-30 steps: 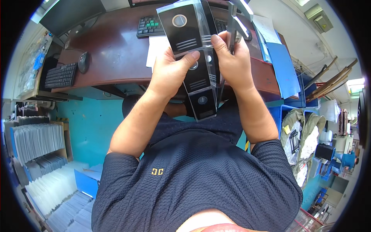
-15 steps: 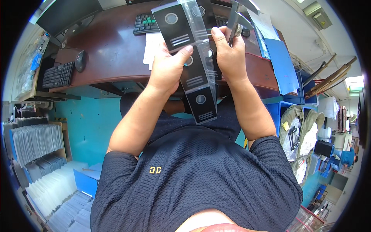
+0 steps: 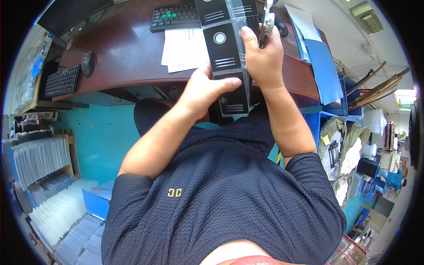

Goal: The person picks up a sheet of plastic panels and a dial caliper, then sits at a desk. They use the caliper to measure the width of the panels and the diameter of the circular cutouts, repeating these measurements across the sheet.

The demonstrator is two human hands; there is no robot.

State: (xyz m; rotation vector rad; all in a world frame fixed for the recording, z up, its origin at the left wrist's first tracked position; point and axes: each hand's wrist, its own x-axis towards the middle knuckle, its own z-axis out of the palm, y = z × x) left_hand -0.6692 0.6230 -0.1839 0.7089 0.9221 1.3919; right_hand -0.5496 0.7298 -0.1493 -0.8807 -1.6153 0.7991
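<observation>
A long strip of glossy black panels in clear film [image 3: 225, 55] hangs between my hands, each panel with a round window and several light slits. My left hand [image 3: 203, 90] grips its lower part from the left, thumb lying across the lowest panel. On the strip's right edge, my right hand [image 3: 267, 59] has its thumb against the film. That same hand is closed around a slim metal tool with a round part, which looks like a caliper [image 3: 268, 20], standing up from the fingers. The fingers behind the strip are hidden, and its top runs out of view.
On the brown desk [image 3: 128, 48] lie white papers [image 3: 183, 51], a keyboard with green keys [image 3: 174, 17], another keyboard [image 3: 64, 81] and a mouse [image 3: 88, 63]. A blue folder [image 3: 324, 70] overhangs the right side. Stacked sheets [image 3: 42, 161] stand at left, blue bins [image 3: 313, 126] at right.
My left hand has slid down to the lowest panel and right. The strip has moved up and stands straighter. The caliper has turned edge-on in my right hand.
</observation>
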